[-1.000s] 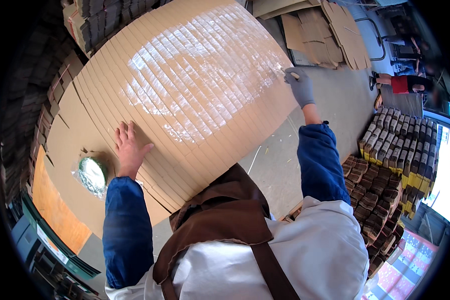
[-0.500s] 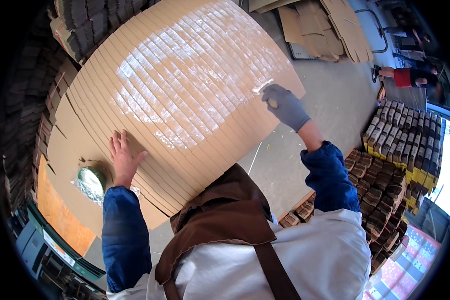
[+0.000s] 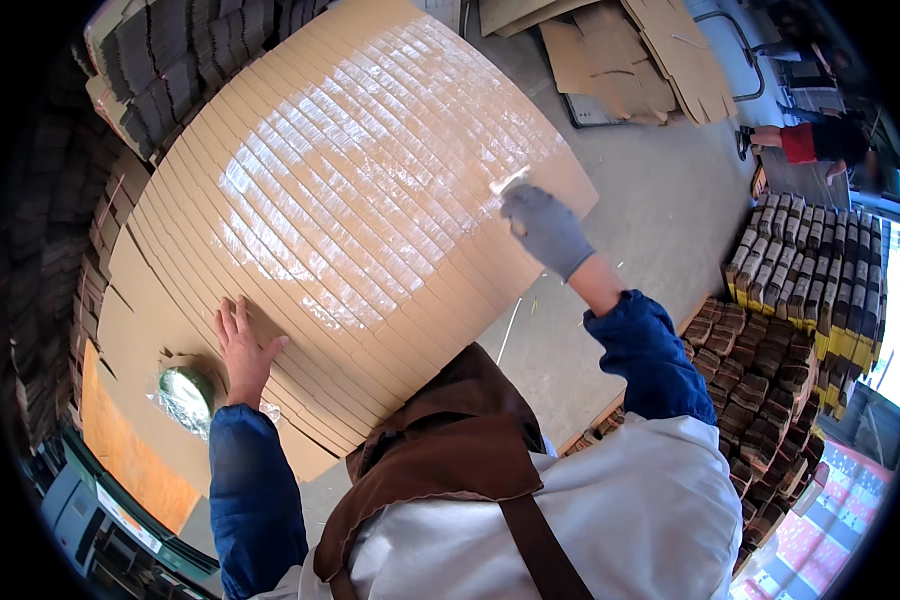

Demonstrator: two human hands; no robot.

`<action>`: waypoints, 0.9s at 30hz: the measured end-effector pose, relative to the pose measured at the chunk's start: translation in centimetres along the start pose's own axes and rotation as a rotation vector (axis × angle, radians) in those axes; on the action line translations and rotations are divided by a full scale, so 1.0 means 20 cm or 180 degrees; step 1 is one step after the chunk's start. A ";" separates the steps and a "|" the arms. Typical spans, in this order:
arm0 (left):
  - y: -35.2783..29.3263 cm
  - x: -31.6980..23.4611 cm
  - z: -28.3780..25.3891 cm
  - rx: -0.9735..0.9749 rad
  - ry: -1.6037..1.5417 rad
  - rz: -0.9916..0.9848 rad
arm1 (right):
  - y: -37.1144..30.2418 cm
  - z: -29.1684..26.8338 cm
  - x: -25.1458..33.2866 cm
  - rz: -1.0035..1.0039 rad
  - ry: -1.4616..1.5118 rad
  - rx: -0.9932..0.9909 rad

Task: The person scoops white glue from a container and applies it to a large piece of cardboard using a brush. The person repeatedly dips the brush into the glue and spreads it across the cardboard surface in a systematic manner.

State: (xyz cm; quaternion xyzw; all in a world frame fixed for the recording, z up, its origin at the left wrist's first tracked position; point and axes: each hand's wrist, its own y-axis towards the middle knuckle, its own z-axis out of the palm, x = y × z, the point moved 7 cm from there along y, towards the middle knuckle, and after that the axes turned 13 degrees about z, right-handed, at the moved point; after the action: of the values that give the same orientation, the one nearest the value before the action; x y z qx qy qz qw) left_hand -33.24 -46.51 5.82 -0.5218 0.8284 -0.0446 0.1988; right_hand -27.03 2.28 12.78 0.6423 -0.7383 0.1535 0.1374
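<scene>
Overlapping brown cardboard sheets (image 3: 440, 320) lie fanned out like steps in front of me. A wet, whitish, glue-like coat (image 3: 300, 150) covers their middle and far part. My right hand (image 3: 548, 232), in a grey glove, is closed round a brush (image 3: 513, 182) whose white, coated end touches the sheets near their right edge. The glove hides most of its handle. My bare left hand (image 3: 242, 350) lies flat on the uncoated near-left sheets, fingers spread. Left of it, a green rounded container (image 3: 185, 398) with clear plastic film sits at a cut-out in the cardboard.
Stacked cardboard (image 3: 160, 75) rises along the left and far left. More flat cardboard (image 3: 610, 65) rests on a cart at the far right. Bundled brown pieces (image 3: 745, 380) and dark, yellow-ended bundles (image 3: 805, 265) stand right. A person in red shorts (image 3: 800, 143) is beyond them.
My right hand has drawn the brush left and slightly nearer across the sheets. My left hand stays flat on the cardboard. The whole view has shifted slightly.
</scene>
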 end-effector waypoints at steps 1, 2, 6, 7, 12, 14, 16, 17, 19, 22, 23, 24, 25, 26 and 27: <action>0.01 0.00 -0.01 -0.0060 0.0028 0.0026 | -0.02 0.10 0.02 0.0073 -0.0248 0.0607; 0.01 -0.01 0.00 -0.0013 0.0000 0.0008 | 0.00 0.14 -0.07 0.0104 -0.0275 0.0462; 0.03 -0.04 -0.01 0.0117 -0.0055 -0.0121 | 0.25 0.01 -0.53 0.0686 0.0071 -0.0218; 0.04 -0.05 0.00 0.0155 -0.0084 -0.0134 | 0.32 -0.06 -0.64 0.0916 0.0087 -0.0410; 0.00 -0.01 -0.02 0.0184 0.0002 -0.0223 | 0.38 0.09 -0.09 0.0229 0.0376 -0.0107; 0.03 -0.04 -0.02 0.0188 -0.0031 -0.0156 | 0.48 0.15 -0.23 0.0190 -0.0220 -0.0359; 0.01 -0.04 -0.02 0.0185 -0.0087 -0.0229 | 0.63 0.09 -0.32 0.0756 -0.0021 -0.0437; 0.02 -0.04 -0.03 0.0132 -0.0088 -0.0191 | 0.69 0.06 -0.33 0.1026 0.0087 -0.0470; 0.03 -0.04 -0.02 0.0077 -0.0103 -0.0107 | 0.75 0.14 -0.10 0.0396 0.0218 -0.0206; 0.02 -0.04 -0.03 0.0129 -0.0139 -0.0176 | 0.85 0.21 0.03 0.0147 -0.0135 -0.0022; 0.03 -0.05 -0.04 0.0157 -0.0134 -0.0201 | 0.94 0.18 -0.10 0.0388 -0.0253 -0.0265; 0.02 -0.05 -0.04 0.0183 -0.0142 -0.0245 | 1.01 0.13 -0.09 0.0590 -0.0348 -0.0484; 0.01 -0.05 -0.05 0.0208 -0.0150 -0.0285 | 1.03 0.11 -0.07 0.0658 -0.0116 -0.0586; 0.00 -0.04 -0.06 0.0231 -0.0160 -0.0317 | 1.03 0.14 -0.01 0.0498 -0.0038 -0.0404; 0.00 -0.06 -0.06 0.0211 -0.0194 -0.0315 | 1.00 0.17 0.05 0.0356 0.0023 -0.0214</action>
State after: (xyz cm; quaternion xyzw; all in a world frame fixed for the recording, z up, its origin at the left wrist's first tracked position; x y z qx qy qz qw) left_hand -33.31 -45.65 7.17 -0.5563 0.7933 -0.0659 0.2386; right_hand -46.95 2.52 9.10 0.5945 -0.7772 0.1384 0.1528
